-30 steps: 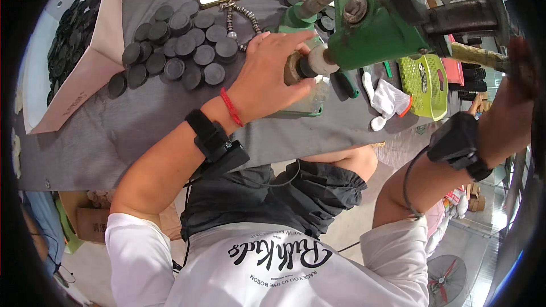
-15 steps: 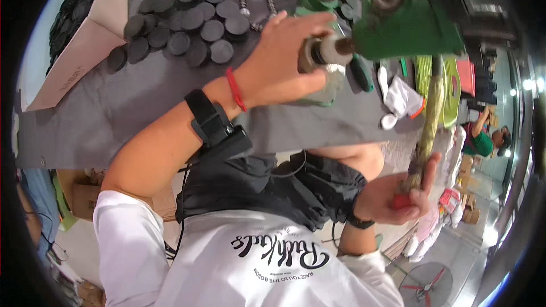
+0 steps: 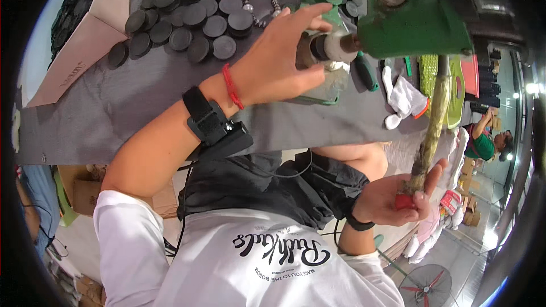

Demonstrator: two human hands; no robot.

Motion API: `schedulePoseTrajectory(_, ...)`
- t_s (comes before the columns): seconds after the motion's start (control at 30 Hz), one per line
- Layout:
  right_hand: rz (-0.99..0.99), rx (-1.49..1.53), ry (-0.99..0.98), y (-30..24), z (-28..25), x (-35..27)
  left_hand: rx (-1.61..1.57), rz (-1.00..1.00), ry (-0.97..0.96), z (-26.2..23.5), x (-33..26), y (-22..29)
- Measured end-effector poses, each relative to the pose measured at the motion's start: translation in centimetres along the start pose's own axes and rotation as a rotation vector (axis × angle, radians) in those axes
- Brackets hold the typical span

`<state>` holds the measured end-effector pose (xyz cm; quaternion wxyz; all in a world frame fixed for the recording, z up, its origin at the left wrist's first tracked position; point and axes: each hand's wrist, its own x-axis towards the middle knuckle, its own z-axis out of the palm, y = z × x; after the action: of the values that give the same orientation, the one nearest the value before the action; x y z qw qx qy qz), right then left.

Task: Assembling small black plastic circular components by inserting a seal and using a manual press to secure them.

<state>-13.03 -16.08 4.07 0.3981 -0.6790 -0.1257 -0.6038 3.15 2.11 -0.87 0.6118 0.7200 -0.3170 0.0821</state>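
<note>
Well, left fingers spread wide around a black disc, right fingers hold a lever clear of the table edge

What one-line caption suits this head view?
Left hand spread around a black disc in a green press, right hand at its lever, more black discs piled on grey cloth.

Downward fisheye view from head

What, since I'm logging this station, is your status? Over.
Left hand spread around die, contact unclear. Right hand at lever's red end. Black disc at white press tip. Left hand close by, possibly in the way.
</note>
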Motion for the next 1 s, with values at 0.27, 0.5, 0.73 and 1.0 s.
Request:
schedulePoseTrajectory(0.27,0.145,-0.123,0.052,-3.3,1.8,5.5,-0.013,-0.07,-0.001,-0.9,-0.7,0.7)
schedulePoseTrajectory(0.5,0.034,-0.115,-0.012,-1.3,-0.8,0.9,-0.057,-0.062,-0.065,-0.6,-0.8,0.3)
schedulePoseTrajectory(0.73,0.042,-0.065,0.055,-0.7,-0.3,1.1,-0.028,-0.036,0.007,-0.7,-0.4,0.7)
schedulePoseTrajectory(1.0,0.027,-0.104,-0.05,-1.0,0.5,1.7,0.15,-0.053,-0.015,0.6,-0.1,1.0)
